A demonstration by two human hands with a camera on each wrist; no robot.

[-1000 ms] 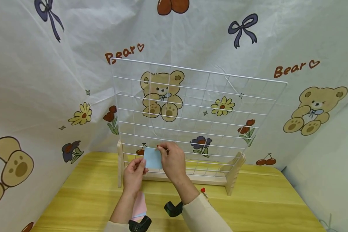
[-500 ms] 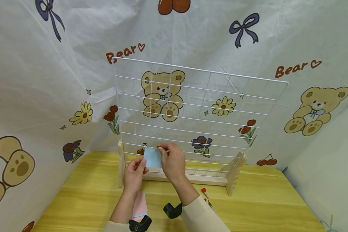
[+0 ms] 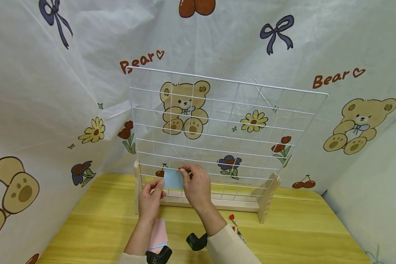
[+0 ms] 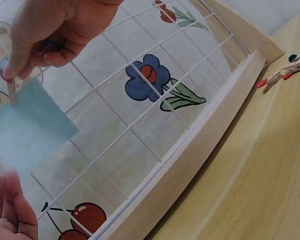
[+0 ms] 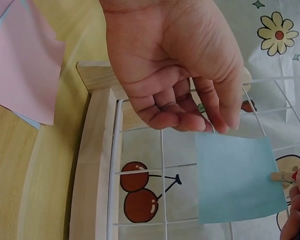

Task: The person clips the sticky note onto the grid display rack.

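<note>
A light blue paper square [image 3: 173, 179] lies against the lower left of a white wire grid [image 3: 260, 85]. My right hand [image 3: 198, 183] pinches a small wooden clothespin [image 5: 281, 176] with a red end, which sits on the edge of the paper. The other end of the paper is beside my left hand [image 3: 150, 200]. In the right wrist view, the fingertips [image 5: 192, 122] of that left hand are right at the paper's edge, loosely bent, without overlapping the sheet. The red end of the clothespin is partly covered by the right thumb.
The grid stands in a wooden base [image 3: 224, 205] on a yellow wood-grain table [image 3: 300, 227]. Pink and blue paper sheets [image 3: 159, 233] lie below the left forearm. Several small clothespins [image 4: 275, 80] lie on the table at the right. A bear-print sheet [image 3: 217, 44] hangs behind.
The left hand has shifted slightly left and down, and its fingers have come off the paper's edge. The right hand stays in place at the clothespin.
</note>
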